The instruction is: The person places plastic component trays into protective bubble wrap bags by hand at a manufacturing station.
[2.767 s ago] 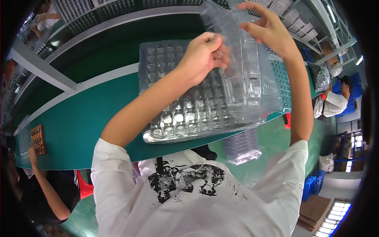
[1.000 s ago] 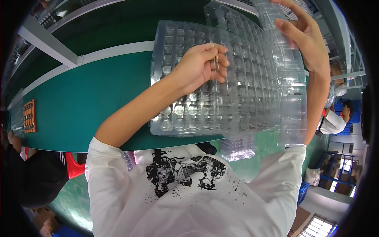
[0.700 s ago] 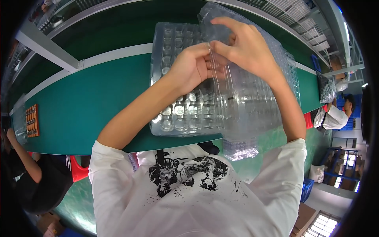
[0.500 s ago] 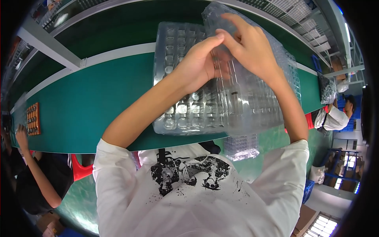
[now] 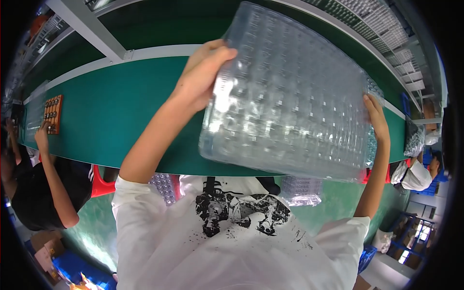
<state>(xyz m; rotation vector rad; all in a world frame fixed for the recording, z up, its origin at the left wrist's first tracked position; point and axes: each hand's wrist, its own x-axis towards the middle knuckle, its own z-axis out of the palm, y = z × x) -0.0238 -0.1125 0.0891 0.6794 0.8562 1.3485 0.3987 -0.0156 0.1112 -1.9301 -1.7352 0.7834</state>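
A large clear plastic blister tray (image 5: 290,101) with rows of moulded pockets is raised and tilted above the green bench. Whether it is a single sheet or several nested ones, I cannot tell. My left hand (image 5: 200,75) grips its left edge, thumb on the face turned toward me and fingers behind. At the right edge, my right hand (image 5: 377,118) is closed on the same tray, its fingers partly out of sight. More clear plastic (image 5: 373,89) shows behind the tray near my right hand.
The green bench top (image 5: 121,111) runs across, backed by a pale rail and a grey post (image 5: 89,29). An orange tray of small parts (image 5: 53,114) lies at left beside another person's hand (image 5: 42,140). Clear trays (image 5: 302,188) sit below the bench edge. Another person (image 5: 413,174) is at right.
My hands, close together over the trays before, have parted to opposite edges. The tray now spans between them, tilted, covering what lay beneath. The view has shifted slightly.
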